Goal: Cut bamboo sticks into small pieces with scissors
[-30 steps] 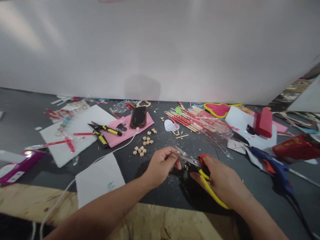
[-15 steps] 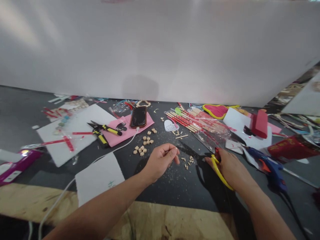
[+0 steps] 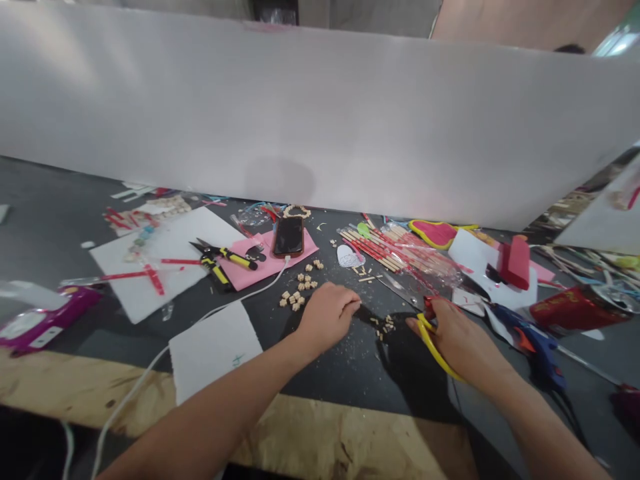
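My right hand (image 3: 463, 337) is closed through the yellow handles of a pair of scissors (image 3: 434, 352), whose blades point up and left over the table. Just left of it, my left hand (image 3: 329, 317) hovers over the dark tabletop with thumb and fingers pinched together. Whatever sits between those fingertips is too small to make out. Short cut pieces of wooden stick (image 3: 385, 327) lie between the two hands. Beyond my left hand are little clusters of glued wooden pieces (image 3: 293, 300). Red-and-wood sticks (image 3: 373, 250), some in clear plastic, lie farther back.
Yellow-black pliers (image 3: 216, 263) and a phone (image 3: 289, 237) on a cable rest on pink paper. White papers (image 3: 215, 347) lie at the left. On the right are a blue glue gun (image 3: 533, 343), a red can (image 3: 583, 308) and a red block (image 3: 515, 262). A white panel (image 3: 320, 120) stands behind.
My left hand has turned so its back faces up, with the fingers pinched lower. The scissors stay in my right hand. The view has tilted up slightly.
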Motion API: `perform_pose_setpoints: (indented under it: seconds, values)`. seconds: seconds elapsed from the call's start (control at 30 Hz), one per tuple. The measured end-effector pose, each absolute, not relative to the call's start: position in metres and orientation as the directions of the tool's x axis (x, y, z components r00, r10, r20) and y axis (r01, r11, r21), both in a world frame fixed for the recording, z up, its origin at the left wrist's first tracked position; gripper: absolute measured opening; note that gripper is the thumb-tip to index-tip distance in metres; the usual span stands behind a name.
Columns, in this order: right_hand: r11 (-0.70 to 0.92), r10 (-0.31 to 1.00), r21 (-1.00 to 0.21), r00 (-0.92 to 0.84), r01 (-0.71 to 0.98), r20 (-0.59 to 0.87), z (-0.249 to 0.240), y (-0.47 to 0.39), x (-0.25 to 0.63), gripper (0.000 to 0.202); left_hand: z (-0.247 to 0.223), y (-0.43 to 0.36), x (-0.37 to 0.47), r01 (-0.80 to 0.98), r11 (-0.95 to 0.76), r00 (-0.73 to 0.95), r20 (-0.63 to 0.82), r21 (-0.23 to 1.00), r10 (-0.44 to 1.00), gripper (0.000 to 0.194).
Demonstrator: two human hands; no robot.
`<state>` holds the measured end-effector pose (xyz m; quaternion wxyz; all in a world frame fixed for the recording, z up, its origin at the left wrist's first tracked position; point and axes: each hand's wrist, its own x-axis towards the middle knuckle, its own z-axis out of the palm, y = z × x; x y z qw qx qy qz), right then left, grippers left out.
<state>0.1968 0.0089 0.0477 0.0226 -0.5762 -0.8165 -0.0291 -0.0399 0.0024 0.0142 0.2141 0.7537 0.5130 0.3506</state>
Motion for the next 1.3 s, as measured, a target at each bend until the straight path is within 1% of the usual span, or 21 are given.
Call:
perform_pose_setpoints:
  seconds: [0.07, 0.2, 0.3, 0.43, 0.6, 0.73, 0.9, 0.97, 1.03, 1.07, 1.1, 1.17, 1.2, 1.23, 1.27, 1.3]
  values:
    - [0.346, 0.932, 0.07, -0.351, 0.936, 0.085, 0.05, 0.007, 0.193, 0.028, 0.015, 0.003, -0.041, 0.699, -0.378, 0.221, 0.32, 0.607, 0.921, 0.015]
    - [0.297, 0.937, 0.249, -0.332, 0.922, 0.11, 0.055, -0.002, 0.183, 0.021, 0.023, -0.003, -0.038, 0.715, -0.374, 0.094, 0.449, 0.591, 0.889, 0.016]
    - [0.298, 0.927, 0.32, -0.353, 0.899, 0.126, 0.061, -0.012, 0.173, 0.017, 0.029, -0.01, -0.034, 0.717, -0.434, 0.102, 0.533, 0.546, 0.84, 0.017]
    - [0.341, 0.894, 0.344, -0.415, 0.875, 0.168, 0.068, -0.022, 0.159, 0.014, 0.028, -0.013, -0.033, 0.744, -0.459, 0.165, 0.532, 0.486, 0.83, 0.025]
    - [0.37, 0.887, 0.355, -0.44, 0.859, 0.14, 0.073, -0.028, 0.148, 0.012, 0.024, -0.009, -0.037, 0.752, -0.456, 0.195, 0.5, 0.476, 0.844, 0.017]
    - [0.358, 0.886, 0.375, -0.438, 0.855, 0.154, 0.072, -0.03, 0.146, 0.021, 0.025, -0.007, -0.037, 0.737, -0.472, 0.214, 0.496, 0.484, 0.842, 0.018]
    - [0.344, 0.882, 0.38, -0.434, 0.859, 0.183, 0.069, -0.027, 0.159, 0.036, 0.03, -0.01, -0.037, 0.726, -0.484, 0.149, 0.576, 0.488, 0.804, 0.015]
    - [0.351, 0.882, 0.372, -0.437, 0.859, 0.177, 0.069, -0.022, 0.171, 0.037, 0.033, -0.012, -0.038, 0.705, -0.489, 0.109, 0.602, 0.514, 0.791, 0.015]
    - [0.369, 0.886, 0.337, -0.437, 0.866, 0.155, 0.071, -0.016, 0.186, 0.038, 0.036, -0.013, -0.038, 0.661, -0.491, 0.074, 0.602, 0.568, 0.795, 0.016]
    - [0.354, 0.898, 0.317, -0.415, 0.88, 0.147, 0.072, -0.014, 0.193, 0.039, 0.036, -0.014, -0.038, 0.629, -0.496, 0.068, 0.593, 0.599, 0.802, 0.017]
    - [0.295, 0.924, 0.313, -0.353, 0.903, 0.149, 0.074, -0.013, 0.2, 0.038, 0.037, -0.014, -0.038, 0.588, -0.504, 0.071, 0.58, 0.633, 0.811, 0.017]
    - [0.259, 0.943, 0.318, -0.31, 0.912, 0.119, 0.078, -0.011, 0.211, 0.035, 0.036, -0.015, -0.036, 0.486, -0.494, 0.075, 0.529, 0.721, 0.846, 0.017]
    - [0.278, 0.937, 0.298, -0.326, 0.913, 0.125, 0.079, -0.012, 0.215, 0.035, 0.035, -0.015, -0.035, 0.412, -0.458, 0.062, 0.477, 0.788, 0.877, 0.017]
    - [0.328, 0.921, 0.249, -0.367, 0.911, 0.128, 0.08, -0.012, 0.217, 0.033, 0.033, -0.015, -0.033, 0.311, -0.392, 0.045, 0.399, 0.866, 0.916, 0.016]
    - [0.381, 0.902, 0.185, -0.408, 0.906, 0.141, 0.08, -0.013, 0.218, 0.032, 0.032, -0.015, -0.031, 0.18, -0.296, 0.03, 0.296, 0.938, 0.955, 0.017]
    - [0.429, 0.883, 0.109, -0.441, 0.897, 0.158, 0.08, -0.014, 0.217, 0.03, 0.03, -0.014, -0.029, 0.022, -0.18, 0.03, 0.18, 0.983, 0.983, 0.018]
